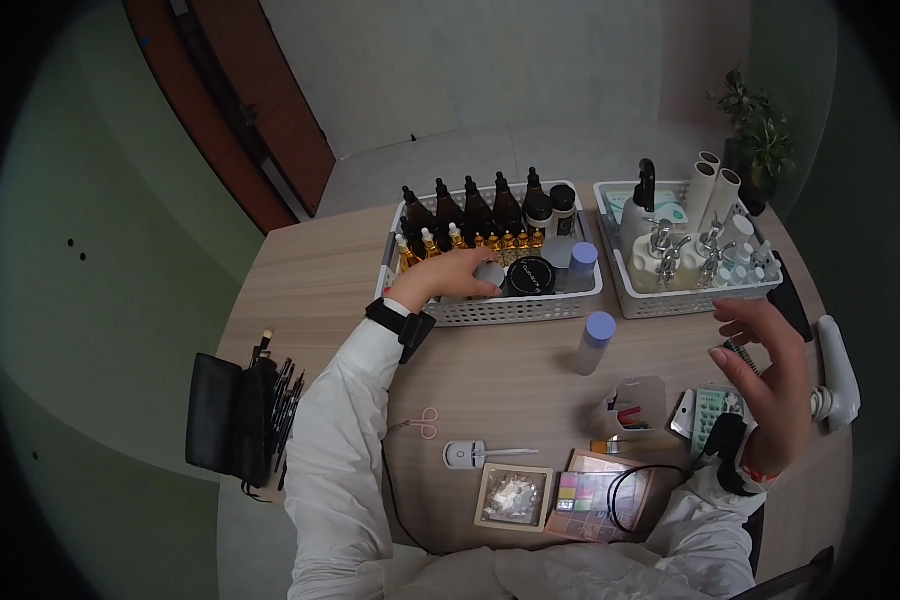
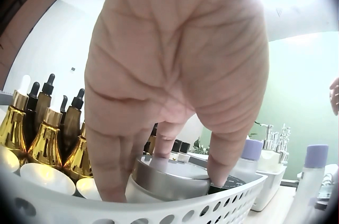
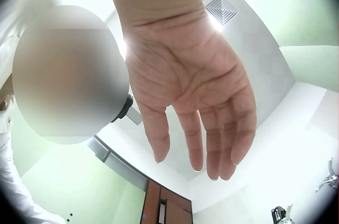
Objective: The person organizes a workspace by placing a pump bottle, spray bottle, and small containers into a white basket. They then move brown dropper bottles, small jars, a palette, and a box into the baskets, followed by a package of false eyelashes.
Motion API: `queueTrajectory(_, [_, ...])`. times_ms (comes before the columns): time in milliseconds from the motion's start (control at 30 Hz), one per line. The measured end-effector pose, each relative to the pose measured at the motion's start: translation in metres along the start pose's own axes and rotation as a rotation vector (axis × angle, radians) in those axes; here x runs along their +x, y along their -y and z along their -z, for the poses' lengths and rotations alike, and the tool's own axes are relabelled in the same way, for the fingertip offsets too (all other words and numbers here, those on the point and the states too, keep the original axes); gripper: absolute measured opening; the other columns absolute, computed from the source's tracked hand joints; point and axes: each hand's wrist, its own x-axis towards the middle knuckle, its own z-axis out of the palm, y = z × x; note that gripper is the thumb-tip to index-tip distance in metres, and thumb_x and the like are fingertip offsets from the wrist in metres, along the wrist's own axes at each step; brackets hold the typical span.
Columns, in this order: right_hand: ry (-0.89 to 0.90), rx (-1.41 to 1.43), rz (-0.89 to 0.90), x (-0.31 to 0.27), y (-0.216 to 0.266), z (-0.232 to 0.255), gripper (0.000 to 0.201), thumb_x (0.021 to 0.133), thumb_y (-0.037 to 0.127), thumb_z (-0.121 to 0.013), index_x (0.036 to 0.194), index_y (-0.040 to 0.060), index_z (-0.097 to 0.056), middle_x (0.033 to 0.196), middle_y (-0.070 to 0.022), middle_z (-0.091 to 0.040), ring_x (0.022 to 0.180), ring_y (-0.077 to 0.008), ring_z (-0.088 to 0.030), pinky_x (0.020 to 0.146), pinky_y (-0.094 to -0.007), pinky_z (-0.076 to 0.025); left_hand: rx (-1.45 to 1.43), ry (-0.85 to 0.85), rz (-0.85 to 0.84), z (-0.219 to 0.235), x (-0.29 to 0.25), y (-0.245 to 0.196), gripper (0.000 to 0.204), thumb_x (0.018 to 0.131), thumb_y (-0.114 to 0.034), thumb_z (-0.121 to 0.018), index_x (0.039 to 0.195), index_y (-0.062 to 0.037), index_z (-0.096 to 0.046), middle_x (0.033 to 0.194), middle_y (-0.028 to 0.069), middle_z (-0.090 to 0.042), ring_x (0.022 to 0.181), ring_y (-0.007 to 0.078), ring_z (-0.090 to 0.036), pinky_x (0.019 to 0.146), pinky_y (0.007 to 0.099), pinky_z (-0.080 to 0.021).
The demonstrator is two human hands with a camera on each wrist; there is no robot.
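My left hand reaches into the left white basket, fingers spread down around a jar with a silver lid. In the left wrist view the thumb and fingers grip the sides of that silver-lidded jar, low behind the basket rim. Beside it lies a round black-lidded jar, with gold dropper bottles and brown dropper bottles behind. My right hand is raised over the table's right side, its fingers loosely bent and nothing in them; the right wrist view shows its bare palm.
A purple-capped bottle stands in front of the baskets. The right basket holds pump bottles. Nearer me are a clear cup, pink scissors, palettes and a square box. A black brush case lies far left.
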Motion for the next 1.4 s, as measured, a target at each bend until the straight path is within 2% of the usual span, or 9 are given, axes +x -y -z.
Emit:
queueTrajectory(167, [-0.026,0.005,0.011,0.0,-0.001,-0.002,0.04,0.073,0.011,-0.071,0.11,0.0008,-0.061,0.095,-0.0114,-0.063,0.084,-0.0205,-0.06,0.072,-0.0302,-0.045,0.015,-0.014,0.008,0.002,-0.004,0.002,0.058,0.084,-0.044,-0.064,0.126,-0.0076,-0.05,0.108,0.0171,-0.062,0.094,0.0282,-0.063,0.081,0.0345,-0.05])
queueTrajectory(233, [-0.03,0.02,0.008,0.0,-0.002,-0.003,0.04,0.073,0.01,-0.071,0.111,0.0008,-0.061,0.095,-0.0114,-0.063,0.084,-0.0203,-0.06,0.072,-0.03,-0.045,-0.279,0.023,0.189,0.005,-0.006,0.002,0.051,0.088,-0.042,-0.06,0.124,-0.0064,-0.051,0.102,0.0153,-0.063,0.088,0.0226,-0.064,0.075,0.0302,-0.052])
queueTrajectory(333, [-0.032,0.025,0.004,0.0,-0.002,-0.004,0.04,0.073,0.011,-0.071,0.111,0.0007,-0.061,0.095,-0.0113,-0.063,0.084,-0.0202,-0.06,0.072,-0.0298,-0.045,-0.398,-0.025,0.223,0.005,-0.009,0.008,0.043,0.093,-0.035,-0.054,0.122,-0.0038,-0.051,0.097,0.0114,-0.063,0.083,0.0182,-0.065,0.07,0.0263,-0.052])
queueTrajectory(467, [-0.022,0.026,-0.002,0.0,-0.002,-0.003,0.04,0.073,0.011,-0.071,0.111,0.0008,-0.061,0.095,-0.0113,-0.063,0.084,-0.0203,-0.06,0.072,-0.0298,-0.046,-0.171,-0.127,0.29,-0.004,0.003,0.043,0.037,0.093,-0.03,-0.053,0.115,-0.0001,-0.055,0.091,0.012,-0.064,0.082,0.0232,-0.065,0.072,0.0307,-0.053])
queueTrajectory(533, [-0.027,0.02,0.001,0.0,-0.002,-0.004,0.041,0.073,0.011,-0.072,0.111,0.0008,-0.061,0.094,-0.0113,-0.063,0.085,-0.0203,-0.06,0.072,-0.0298,-0.046,0.223,-0.053,0.241,-0.002,-0.003,0.039,0.036,0.088,-0.027,-0.056,0.107,0.0032,-0.06,0.091,0.016,-0.066,0.082,0.0292,-0.066,0.072,0.0357,-0.052])
queueTrajectory(633, [-0.026,0.019,0.004,0.0,-0.003,-0.005,0.041,0.073,0.01,-0.072,0.111,0.0008,-0.061,0.095,-0.0112,-0.063,0.084,-0.02,-0.06,0.072,-0.0297,-0.046,0.326,0.097,0.358,-0.006,-0.005,0.025,0.04,0.081,-0.031,-0.063,0.098,0.0041,-0.065,0.092,0.0197,-0.067,0.082,0.0332,-0.065,0.073,0.039,-0.051])
queueTrajectory(833, [-0.022,0.028,0.001,0.0,-0.001,-0.003,0.04,0.073,0.009,-0.072,0.111,0.0011,-0.061,0.095,-0.0112,-0.063,0.084,-0.0196,-0.06,0.072,-0.0296,-0.046,0.254,0.196,0.487,-0.01,0.012,0.018,0.04,0.071,-0.025,-0.068,0.099,0.0039,-0.067,0.104,0.0224,-0.065,0.093,0.0361,-0.064,0.081,0.0385,-0.051])
queueTrajectory(1067, [-0.03,0.024,0.006,-0.001,-0.003,-0.002,0.04,0.074,0.01,-0.071,0.111,0.0011,-0.061,0.096,-0.0112,-0.063,0.084,-0.0196,-0.06,0.072,-0.0295,-0.046,0.318,0.177,0.443,-0.028,0.032,0.035,0.04,0.072,-0.025,-0.068,0.1,0.002,-0.068,0.108,0.0211,-0.064,0.096,0.0363,-0.063,0.081,0.0388,-0.051])
queueTrajectory(1400, [-0.031,0.022,-0.002,-0.001,-0.002,-0.003,0.039,0.074,0.01,-0.071,0.111,0.001,-0.061,0.094,-0.0108,-0.063,0.084,-0.0196,-0.06,0.072,-0.0297,-0.046,0.08,0.057,0.578,0.006,-0.002,0.009,0.061,0.062,-0.043,-0.075,0.103,0.0016,-0.066,0.101,0.0175,-0.068,0.088,0.0307,-0.067,0.074,0.0351,-0.053])
